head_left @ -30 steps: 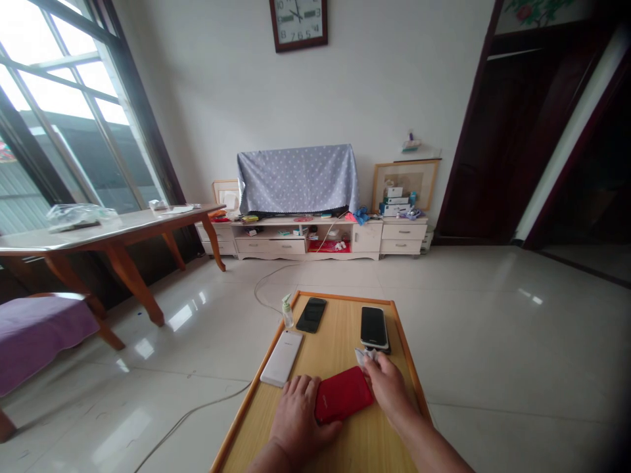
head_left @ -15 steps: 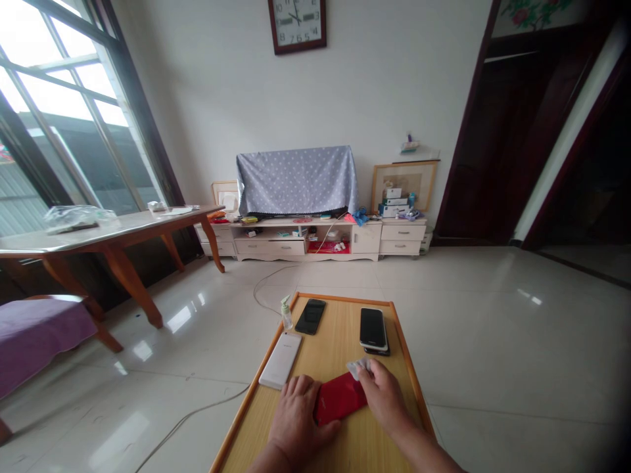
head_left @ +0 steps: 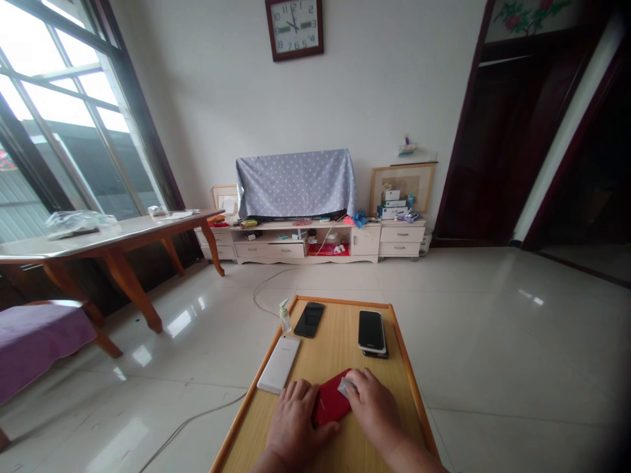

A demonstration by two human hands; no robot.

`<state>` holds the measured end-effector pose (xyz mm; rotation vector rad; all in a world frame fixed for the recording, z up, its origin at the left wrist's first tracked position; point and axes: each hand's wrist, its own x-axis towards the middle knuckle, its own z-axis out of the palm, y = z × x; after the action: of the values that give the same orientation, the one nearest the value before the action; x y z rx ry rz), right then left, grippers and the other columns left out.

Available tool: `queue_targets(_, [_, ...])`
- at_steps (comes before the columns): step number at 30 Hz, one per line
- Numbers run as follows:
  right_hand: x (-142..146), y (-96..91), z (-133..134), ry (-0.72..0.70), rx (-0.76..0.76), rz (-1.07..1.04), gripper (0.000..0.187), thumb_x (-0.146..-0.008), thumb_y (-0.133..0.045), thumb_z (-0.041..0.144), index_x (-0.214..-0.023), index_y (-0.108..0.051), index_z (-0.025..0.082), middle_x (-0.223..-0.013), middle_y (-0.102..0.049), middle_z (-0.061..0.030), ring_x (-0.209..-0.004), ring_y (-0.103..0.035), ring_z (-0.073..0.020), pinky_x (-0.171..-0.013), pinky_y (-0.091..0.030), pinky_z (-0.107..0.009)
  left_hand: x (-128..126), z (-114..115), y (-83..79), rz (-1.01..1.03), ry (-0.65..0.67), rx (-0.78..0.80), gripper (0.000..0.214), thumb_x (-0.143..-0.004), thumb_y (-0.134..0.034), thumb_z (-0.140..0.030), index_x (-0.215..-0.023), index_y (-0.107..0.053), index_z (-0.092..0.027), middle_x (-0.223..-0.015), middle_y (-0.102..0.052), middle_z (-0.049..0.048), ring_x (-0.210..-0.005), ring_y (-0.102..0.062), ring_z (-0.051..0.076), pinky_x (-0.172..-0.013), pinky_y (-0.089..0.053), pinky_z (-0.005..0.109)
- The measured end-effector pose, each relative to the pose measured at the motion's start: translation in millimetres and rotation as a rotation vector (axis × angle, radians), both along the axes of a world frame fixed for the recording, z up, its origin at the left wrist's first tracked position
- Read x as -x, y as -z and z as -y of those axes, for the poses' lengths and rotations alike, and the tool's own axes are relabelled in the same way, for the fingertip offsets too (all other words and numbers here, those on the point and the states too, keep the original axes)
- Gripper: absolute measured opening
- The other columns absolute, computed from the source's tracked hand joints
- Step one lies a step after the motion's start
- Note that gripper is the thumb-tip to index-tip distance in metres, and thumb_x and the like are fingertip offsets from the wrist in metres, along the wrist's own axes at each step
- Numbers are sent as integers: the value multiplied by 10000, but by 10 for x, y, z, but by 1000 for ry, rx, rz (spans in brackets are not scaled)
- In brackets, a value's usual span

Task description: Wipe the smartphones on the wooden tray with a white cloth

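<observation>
A red phone (head_left: pixel 331 402) lies back up and slanted on the small wooden table (head_left: pixel 340 328). My left hand (head_left: pixel 298 415) grips its left end, with the fingers along the far edge and the thumb along the near edge. In my right hand (head_left: pixel 372 401) a crumpled grey cloth (head_left: pixel 346 386) is pinched, pressed against the right part of the phone's back. The right hand hides that end of the phone. Left of my left hand rests a white phone (head_left: pixel 279 364), back up.
A black phone (head_left: pixel 309 320) and a small pump bottle (head_left: pixel 284 316) stand near the table's far left corner. Stacked phones (head_left: pixel 372 330) lie at the far right. The table has a raised orange rim (head_left: pixel 413 374). A cable (head_left: pixel 197 414) runs across the floor.
My right hand has moved left and slightly nearer with the cloth, from the phone's far right corner onto its back. My left hand keeps its hold on the phone.
</observation>
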<state>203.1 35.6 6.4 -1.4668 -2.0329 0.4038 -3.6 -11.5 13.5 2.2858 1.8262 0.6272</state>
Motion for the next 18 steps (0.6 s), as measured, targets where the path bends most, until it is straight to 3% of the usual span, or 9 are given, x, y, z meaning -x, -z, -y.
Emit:
queue_targets(5, [52, -16, 84, -34, -23, 49, 254, -944, -446, 211, -981, -688, 278, -1042, -687, -57, -947, -648, -217, -844, -477, -300, -60, 18, -48, -13, 13, 1, 516, -755, -712, -573, -1181, -637, -291, -1061, -615, 57, -1020, -543, 275, -940, -434, 430])
queue_targets(11, [171, 10, 339, -213, 20, 137, 399, -981, -449, 314, -1329, -640, 270, -1439, -585, -33, -1234, -542, -286, -1109, -373, -430, -120, 22, -75, -9, -27, 19, 342, -809, -638, -407, -1124, -647, -272, -1047, -614, 45, -1021, -538, 249, -944, -420, 384])
queue_targets(18, [126, 47, 271, -142, 93, 194, 469, -1011, -383, 385, -1444, -540, 298, -1540, -472, -12, -1390, -426, -312, -1148, -327, -518, -139, 37, -119, -57, 15, 14, 346, -852, -602, -480, -1124, -651, -272, -1051, -627, 54, -1003, -552, 251, -905, -435, 385])
